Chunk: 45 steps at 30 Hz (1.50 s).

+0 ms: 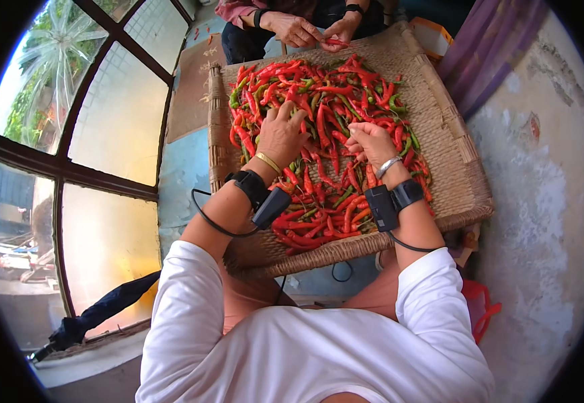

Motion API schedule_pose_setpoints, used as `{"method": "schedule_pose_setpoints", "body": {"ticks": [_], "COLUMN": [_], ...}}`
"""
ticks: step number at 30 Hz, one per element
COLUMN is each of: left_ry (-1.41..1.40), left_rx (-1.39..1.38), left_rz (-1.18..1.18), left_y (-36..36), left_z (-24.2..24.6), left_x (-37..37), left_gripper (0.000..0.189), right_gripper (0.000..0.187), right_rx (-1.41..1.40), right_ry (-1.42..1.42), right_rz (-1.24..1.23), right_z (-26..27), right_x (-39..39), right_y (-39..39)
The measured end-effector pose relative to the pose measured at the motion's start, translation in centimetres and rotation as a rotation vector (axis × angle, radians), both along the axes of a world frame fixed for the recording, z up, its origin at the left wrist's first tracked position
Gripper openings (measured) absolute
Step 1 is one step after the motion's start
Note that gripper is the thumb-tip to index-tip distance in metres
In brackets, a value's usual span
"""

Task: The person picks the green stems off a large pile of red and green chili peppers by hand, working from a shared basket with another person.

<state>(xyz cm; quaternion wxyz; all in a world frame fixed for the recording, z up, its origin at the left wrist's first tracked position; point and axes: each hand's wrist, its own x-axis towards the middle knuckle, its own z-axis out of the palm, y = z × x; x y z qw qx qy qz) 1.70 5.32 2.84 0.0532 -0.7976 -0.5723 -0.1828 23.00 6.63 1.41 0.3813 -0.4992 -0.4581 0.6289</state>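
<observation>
A broad heap of red chili peppers (323,126), with some green ones mixed in, covers much of a woven rope surface (448,186) with a raised rim. My left hand (283,132) reaches into the heap, palm down and fingers spread over the peppers; its fingertips partly blend into them, so a grip is unclear. To its right, my right hand (374,143) hovers just above the peppers. Thumb and forefinger meet there, but whether they pinch a stem is too small to tell. Both wrists wear bracelets and black strapped devices with cables.
Across the woven surface sits another person, whose hands (297,31) hold a red pepper (335,42). Framed windows (115,101) line the left, with a folded dark umbrella (105,307) on the sill. A worn wall (533,201) and purple curtain (488,55) bound the right.
</observation>
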Motion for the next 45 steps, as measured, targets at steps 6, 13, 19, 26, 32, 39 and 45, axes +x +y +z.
{"method": "schedule_pose_setpoints", "body": {"ticks": [6, 13, 19, 26, 32, 39, 45], "left_ry": [0.068, 0.001, -0.008, 0.067, 0.102, 0.048, 0.082], "left_rx": [-0.142, -0.078, -0.060, -0.140, -0.292, -0.431, -0.234], "left_rz": [0.343, 0.054, -0.031, -0.137, -0.301, -0.517, -0.267], "left_y": [3.4, 4.7, 4.0, 0.1, -2.4, -4.5, -3.4], "left_z": [-0.2, -2.3, -2.7, -3.0, -2.2, -1.2, 1.3], "left_x": [-1.3, -1.7, -0.6, 2.4, 4.6, 4.2, 1.0], "left_gripper": [0.080, 0.067, 0.050, 0.029, 0.033, 0.033, 0.026], "right_gripper": [0.029, 0.030, 0.030, 0.029, 0.028, 0.028, 0.031], "right_rx": [-0.033, -0.041, -0.032, -0.017, -0.002, 0.009, 0.049], "right_ry": [0.005, -0.006, -0.021, -0.045, -0.102, -0.206, -0.342], "right_rz": [0.005, 0.022, 0.017, 0.016, 0.034, 0.106, 0.163], "right_z": [0.4, -0.1, -0.1, -0.6, -1.0, -0.6, -0.7], "right_x": [-0.2, -0.1, -0.2, -0.3, -0.5, -0.8, -1.2], "right_y": [-0.3, -0.2, -0.2, -0.2, -0.2, -0.5, -0.9]}}
